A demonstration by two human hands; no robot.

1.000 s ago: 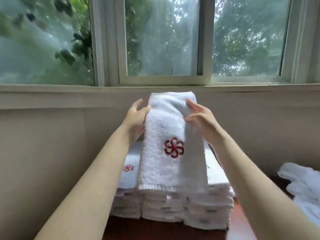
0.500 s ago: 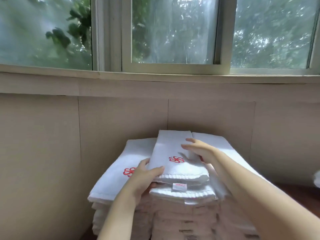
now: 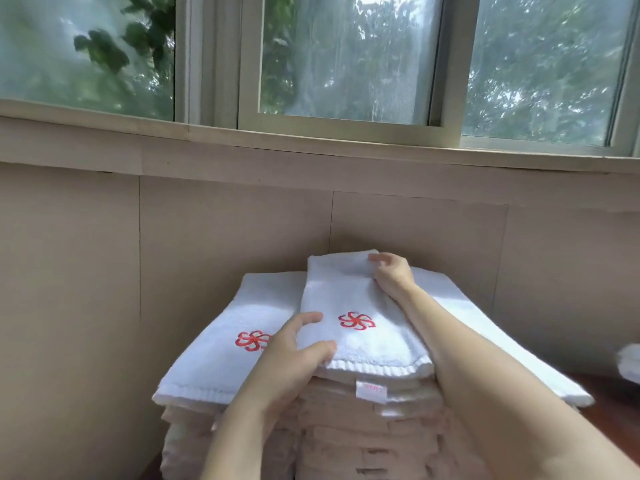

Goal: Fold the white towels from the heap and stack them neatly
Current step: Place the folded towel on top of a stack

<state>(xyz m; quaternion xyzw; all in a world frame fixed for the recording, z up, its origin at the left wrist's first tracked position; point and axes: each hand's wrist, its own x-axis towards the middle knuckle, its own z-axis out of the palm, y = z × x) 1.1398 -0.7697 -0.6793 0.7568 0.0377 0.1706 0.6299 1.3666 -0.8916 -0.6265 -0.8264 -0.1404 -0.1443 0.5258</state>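
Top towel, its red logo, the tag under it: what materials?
Top towel: looks like white cotton terry, matte, fuzzy nap, ribbed hem. Red logo: likely embroidered thread, going by the stitched-looking strokes. Tag: probably smooth woven fabric; print too blurred to read.

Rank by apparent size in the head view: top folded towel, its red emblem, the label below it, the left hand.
1. top folded towel
2. left hand, nearer the camera
3. red emblem and label: alike, unranked
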